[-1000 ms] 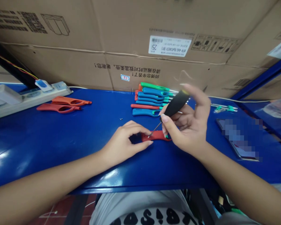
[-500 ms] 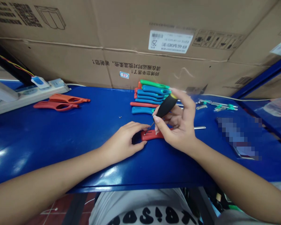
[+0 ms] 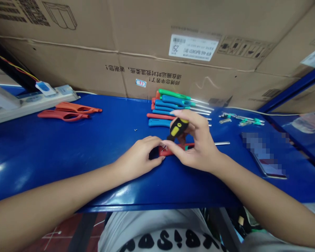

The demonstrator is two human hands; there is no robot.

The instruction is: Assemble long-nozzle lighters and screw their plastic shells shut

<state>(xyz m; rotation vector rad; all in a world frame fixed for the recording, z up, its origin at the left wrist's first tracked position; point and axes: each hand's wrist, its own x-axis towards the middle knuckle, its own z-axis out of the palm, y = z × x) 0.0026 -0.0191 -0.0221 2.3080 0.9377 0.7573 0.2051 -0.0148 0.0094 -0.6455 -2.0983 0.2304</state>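
On the blue counter (image 3: 76, 147), a red handle (image 3: 167, 152) lies under both hands, its metal tube (image 3: 222, 143) poking out to the right. Left hand (image 3: 136, 155) has the near end pinched between thumb and fingers. Right hand (image 3: 198, 143) is wrapped around a black-and-yellow screwdriver (image 3: 178, 129), tilted down there; fingers kinda block the tip, so can't tell if it's seated.
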